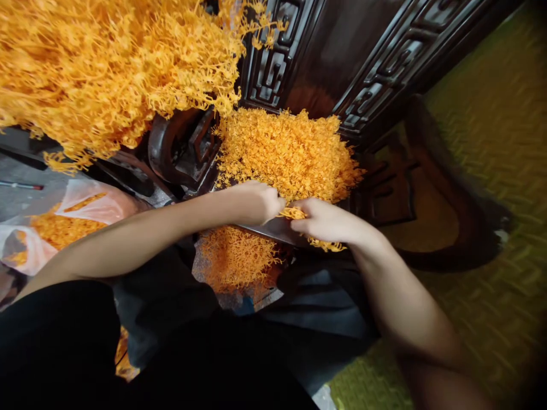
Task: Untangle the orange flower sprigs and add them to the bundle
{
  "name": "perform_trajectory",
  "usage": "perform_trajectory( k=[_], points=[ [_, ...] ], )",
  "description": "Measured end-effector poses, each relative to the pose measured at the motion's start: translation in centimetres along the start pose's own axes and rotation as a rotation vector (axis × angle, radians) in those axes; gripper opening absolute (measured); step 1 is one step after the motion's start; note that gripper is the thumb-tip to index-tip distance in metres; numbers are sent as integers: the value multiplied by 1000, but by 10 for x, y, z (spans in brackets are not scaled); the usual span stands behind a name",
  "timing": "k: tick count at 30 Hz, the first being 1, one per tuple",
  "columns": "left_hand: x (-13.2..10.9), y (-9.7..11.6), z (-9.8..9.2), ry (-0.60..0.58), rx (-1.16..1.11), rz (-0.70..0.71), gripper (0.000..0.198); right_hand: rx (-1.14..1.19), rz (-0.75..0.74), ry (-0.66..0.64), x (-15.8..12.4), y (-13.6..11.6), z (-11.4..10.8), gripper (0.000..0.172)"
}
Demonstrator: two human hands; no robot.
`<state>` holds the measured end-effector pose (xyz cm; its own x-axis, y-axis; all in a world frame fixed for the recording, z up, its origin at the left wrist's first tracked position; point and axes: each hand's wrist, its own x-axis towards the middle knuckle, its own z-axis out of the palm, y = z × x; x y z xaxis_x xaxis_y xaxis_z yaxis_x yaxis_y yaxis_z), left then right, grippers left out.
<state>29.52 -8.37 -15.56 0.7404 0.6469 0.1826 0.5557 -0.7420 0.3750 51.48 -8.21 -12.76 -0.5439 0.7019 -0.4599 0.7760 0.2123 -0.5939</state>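
My left hand (258, 202) is closed, thumb side toward my right hand, at the near edge of a dark wooden seat. Facing it, my right hand (322, 220) pinches with bent fingers. Between them is a small bunch of orange, thin-branched, plastic-looking sprigs (293, 213), and both hands grip it. More orange strands (327, 245) show below my right hand. Just beyond the hands, a dense heap of orange flower-like pieces (286, 151) lies on the seat. Under the hands, between my legs, a clear bag (239, 259) holds loose orange sprigs. My fingertips are partly hidden.
A large yellow-orange pile (106, 74) rises at upper left. Behind the heap stands a carved dark wooden backrest (318, 62), with a curved armrest (166, 148) to its left. A pale plastic bag (98, 199) with orange pieces lies lower left. Yellow-green textured material (491, 142) covers the right.
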Motion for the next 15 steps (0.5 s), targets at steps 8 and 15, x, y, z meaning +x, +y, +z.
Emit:
perform_trajectory(
  k=[8, 15],
  points=[
    [-11, 9, -19, -142, 253, -112, 46, -40, -16, -15, -3, 8, -5, 8],
    [-13, 11, -7, 127, 428, 170, 45, 608, 60, -216, 15, 3, 5, 6]
  ],
)
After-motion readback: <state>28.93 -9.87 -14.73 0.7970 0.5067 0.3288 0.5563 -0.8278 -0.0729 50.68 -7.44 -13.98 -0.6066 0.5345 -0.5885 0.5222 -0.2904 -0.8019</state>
